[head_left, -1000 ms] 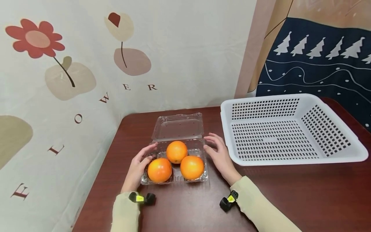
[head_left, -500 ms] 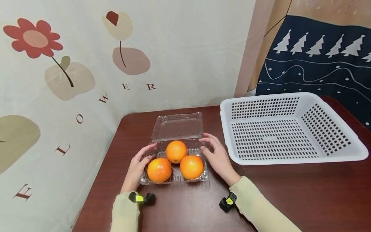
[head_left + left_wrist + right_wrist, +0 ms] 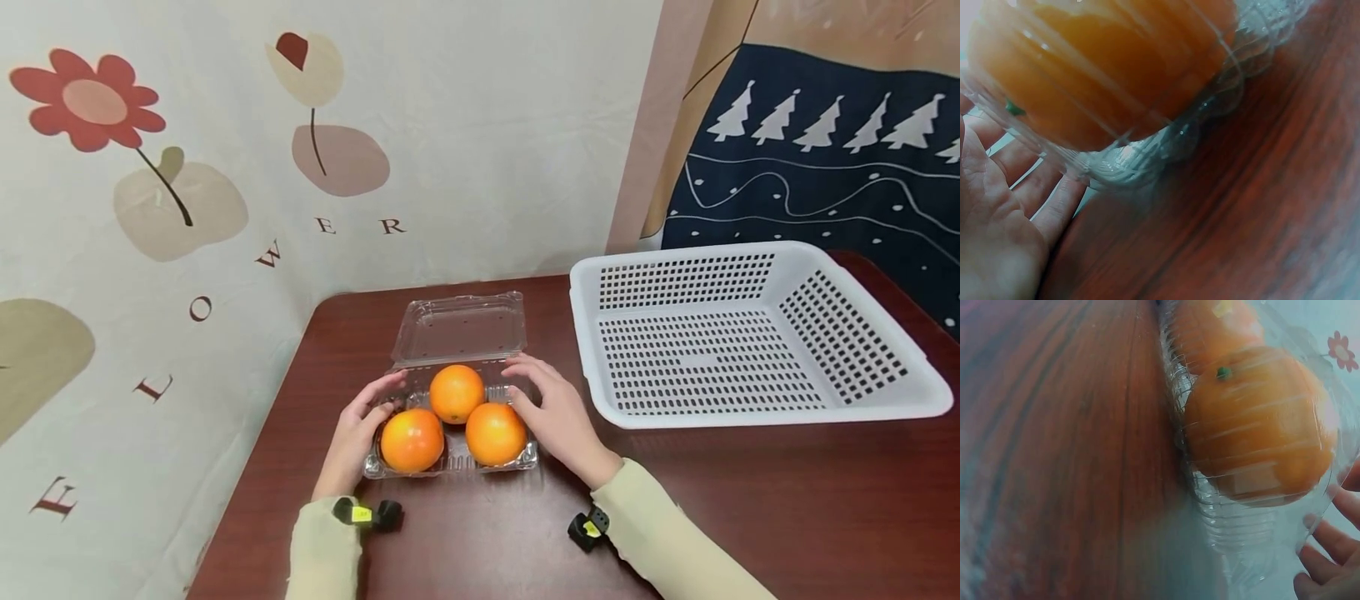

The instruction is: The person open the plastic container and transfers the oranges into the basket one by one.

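Clear plastic clamshell container [image 3: 455, 467], rectangular, thin-walled and ribbed, is set hinged open on a glossy reddish-brown, wood-grained table [image 3: 480, 533]. Against its smooth left outer wall, the bare left hand [image 3: 351, 433] is laid with fingers relaxed and fairly straight. Inside, a round, shiny front-left orange [image 3: 412, 440], a matching rear-middle orange [image 3: 457, 393] and a front-right orange [image 3: 496, 434] are contained; behind them is laid the flat transparent lid [image 3: 461, 329]. At the right edge, the bare right hand [image 3: 558, 412] is held with fingers loosely bent, nothing grasped; whether the rim is touched cannot be told. Farther right, a white, round-cornered plastic basket [image 3: 701, 361] is pierced by rows of small openings.
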`<state>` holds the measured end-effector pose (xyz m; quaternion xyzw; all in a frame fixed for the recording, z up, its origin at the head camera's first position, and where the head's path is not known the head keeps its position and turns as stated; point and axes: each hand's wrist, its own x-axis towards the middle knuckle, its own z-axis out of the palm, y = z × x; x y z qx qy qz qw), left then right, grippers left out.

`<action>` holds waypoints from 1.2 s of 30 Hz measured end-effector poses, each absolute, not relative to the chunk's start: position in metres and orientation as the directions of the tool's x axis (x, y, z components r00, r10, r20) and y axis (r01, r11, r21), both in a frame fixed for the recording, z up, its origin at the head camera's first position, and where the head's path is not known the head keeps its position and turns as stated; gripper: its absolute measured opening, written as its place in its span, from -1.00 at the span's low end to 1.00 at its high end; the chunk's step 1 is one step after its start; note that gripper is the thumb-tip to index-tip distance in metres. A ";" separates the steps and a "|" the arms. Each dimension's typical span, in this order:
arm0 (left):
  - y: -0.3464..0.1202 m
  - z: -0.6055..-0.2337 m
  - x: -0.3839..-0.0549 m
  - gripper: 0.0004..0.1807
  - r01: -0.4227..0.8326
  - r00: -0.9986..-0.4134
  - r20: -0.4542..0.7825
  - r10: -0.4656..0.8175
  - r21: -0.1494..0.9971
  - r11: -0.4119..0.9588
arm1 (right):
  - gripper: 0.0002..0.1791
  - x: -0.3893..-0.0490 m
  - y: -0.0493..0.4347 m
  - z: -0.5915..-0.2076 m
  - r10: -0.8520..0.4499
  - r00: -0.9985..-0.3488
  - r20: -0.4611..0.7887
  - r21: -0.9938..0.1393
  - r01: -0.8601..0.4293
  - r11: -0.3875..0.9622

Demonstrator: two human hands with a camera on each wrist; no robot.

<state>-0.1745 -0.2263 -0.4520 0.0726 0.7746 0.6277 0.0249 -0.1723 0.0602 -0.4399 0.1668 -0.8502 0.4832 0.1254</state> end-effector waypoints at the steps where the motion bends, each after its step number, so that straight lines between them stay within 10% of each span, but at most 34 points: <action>1: -0.225 -0.450 -0.173 -0.58 0.082 -0.988 0.053 0.143 0.976 0.200 | -0.77 -0.171 0.059 -0.439 -0.176 -0.907 0.383 -0.770 -0.418 0.481; 36: -0.232 -0.465 -0.180 -0.57 0.085 -0.988 0.056 0.141 0.974 0.211 | -0.55 -0.164 0.056 -0.433 -0.599 -0.694 0.399 -0.328 -0.718 0.614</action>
